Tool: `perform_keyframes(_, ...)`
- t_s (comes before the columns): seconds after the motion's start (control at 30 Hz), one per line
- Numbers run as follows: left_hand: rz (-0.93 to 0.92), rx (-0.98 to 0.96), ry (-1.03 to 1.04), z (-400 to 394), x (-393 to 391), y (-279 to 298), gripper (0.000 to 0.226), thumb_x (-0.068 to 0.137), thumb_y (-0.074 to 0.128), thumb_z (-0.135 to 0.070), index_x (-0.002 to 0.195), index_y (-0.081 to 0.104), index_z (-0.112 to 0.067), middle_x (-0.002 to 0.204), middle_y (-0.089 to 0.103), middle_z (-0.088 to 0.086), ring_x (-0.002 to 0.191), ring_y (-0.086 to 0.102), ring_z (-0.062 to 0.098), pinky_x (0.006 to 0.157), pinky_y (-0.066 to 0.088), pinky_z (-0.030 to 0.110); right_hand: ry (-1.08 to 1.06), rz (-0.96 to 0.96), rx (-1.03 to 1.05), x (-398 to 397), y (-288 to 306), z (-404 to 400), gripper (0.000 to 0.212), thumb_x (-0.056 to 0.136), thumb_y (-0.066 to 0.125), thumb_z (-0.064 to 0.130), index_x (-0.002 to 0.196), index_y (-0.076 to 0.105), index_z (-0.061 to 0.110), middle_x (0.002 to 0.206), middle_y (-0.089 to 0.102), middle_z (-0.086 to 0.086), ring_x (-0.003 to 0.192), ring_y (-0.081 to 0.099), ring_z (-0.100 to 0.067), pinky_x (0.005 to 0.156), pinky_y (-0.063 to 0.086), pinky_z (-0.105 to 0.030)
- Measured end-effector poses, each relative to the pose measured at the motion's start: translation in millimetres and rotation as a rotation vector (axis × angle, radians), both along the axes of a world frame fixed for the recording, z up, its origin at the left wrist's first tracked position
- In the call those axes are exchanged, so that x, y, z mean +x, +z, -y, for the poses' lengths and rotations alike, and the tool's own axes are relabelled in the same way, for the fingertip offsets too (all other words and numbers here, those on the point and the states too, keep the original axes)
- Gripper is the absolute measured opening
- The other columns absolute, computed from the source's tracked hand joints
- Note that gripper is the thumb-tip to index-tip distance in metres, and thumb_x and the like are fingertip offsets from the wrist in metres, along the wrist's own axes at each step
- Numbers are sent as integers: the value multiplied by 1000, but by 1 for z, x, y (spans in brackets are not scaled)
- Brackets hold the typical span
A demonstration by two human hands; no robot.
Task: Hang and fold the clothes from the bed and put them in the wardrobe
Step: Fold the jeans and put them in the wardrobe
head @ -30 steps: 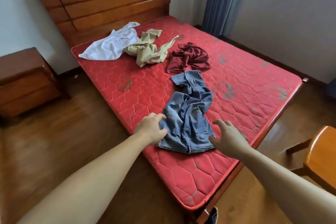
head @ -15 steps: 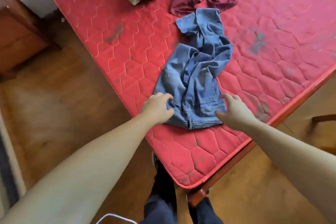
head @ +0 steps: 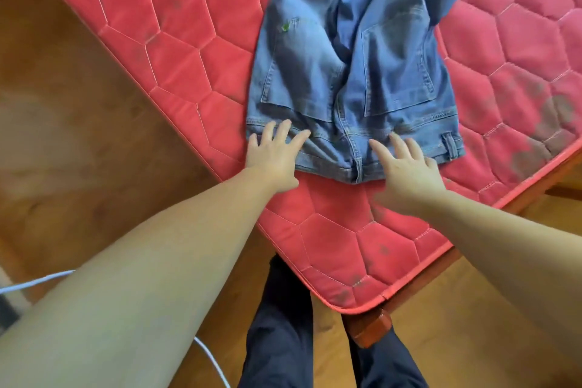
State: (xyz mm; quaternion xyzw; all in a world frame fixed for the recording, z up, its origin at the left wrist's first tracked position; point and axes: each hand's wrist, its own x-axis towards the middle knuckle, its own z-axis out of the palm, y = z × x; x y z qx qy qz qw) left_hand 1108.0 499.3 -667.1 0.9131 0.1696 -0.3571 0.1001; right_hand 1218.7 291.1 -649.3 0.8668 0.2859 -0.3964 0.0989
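Red quilted mattress on wood floor; jeans atop.

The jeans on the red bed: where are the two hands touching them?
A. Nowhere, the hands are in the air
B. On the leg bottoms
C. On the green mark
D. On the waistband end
D: the left hand and right hand lie with straight fingers on the waistband end of the jeans, nearest the mattress edge.
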Motion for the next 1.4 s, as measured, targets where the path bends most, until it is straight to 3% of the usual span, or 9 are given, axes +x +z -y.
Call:
perform_keyframes(0.07,28,23,30,3,-1,-13,103,72,76,-41,149,8,-42,159,1,1,146,4,31,115,22,52,-9,40,-23,-7,-17,-1,97,74,64,32,152,6,36,162,2,-5,148,3,-31,114,20,-52)
perform_keyframes(0.2,153,114,31,9,-3,-25,89,76,70,-45,146,14,-44,156,8,0,141,15,32,106,30,49,-27,244,117,-14,-33,1,76,77,62,23,145,30,33,154,28,-8,140,26,-34,102,31,-52)
perform_keyframes(0.37,334,89,58,-10,-5,-26,67,82,57,-8,140,41,-39,143,38,-6,124,37,29,90,38,41,-14,373,355,12,-33,9,55,70,46,18,124,58,22,115,66,-9,99,60,-36,85,37,-45)
perform_keyframes(0.57,209,-55,159,-16,15,5,48,86,46,-3,125,46,-31,118,60,1,103,56,34,69,37,37,-184,91,399,38,-10,12,10,93,53,25,96,58,17,79,69,-6,92,63,-37,71,46,-40)
perform_keyframes(0.7,95,-109,99,-17,2,44,20,93,56,-27,113,57,-30,106,64,6,99,60,34,72,44,36,-93,25,287,39,26,38,25,93,54,37,77,49,19,89,65,-11,91,61,-37,65,43,-38)
perform_keyframes(0.9,158,-90,52,-26,46,173,27,80,72,-46,78,55,-25,83,58,0,91,62,31,67,44,34,-58,44,241,93,154,49,28,80,66,42,66,50,22,68,56,4,73,56,-25,61,45,-34)
perform_keyframes(1.13,482,16,3,-29,103,394,15,88,63,-44,99,63,-33,93,65,-2,93,62,27,77,50,37,56,241,328,154,366,30,20,83,58,39,71,55,22,77,63,-7,77,59,-32,70,50,-34)
perform_keyframes(1.27,685,11,53,-28,120,515,12,91,63,-37,99,67,-29,98,68,2,99,61,24,84,47,35,48,230,335,162,483,21,28,87,58,38,72,56,15,78,57,-7,73,51,-22,68,44,-31)
perform_keyframes(1.4,908,-19,95,-11,131,621,14,93,63,-32,97,68,-20,86,61,-7,90,55,14,68,31,18,62,178,379,155,578,17,26,84,64,37,75,59,14,71,57,4,60,51,-14,53,43,-22)
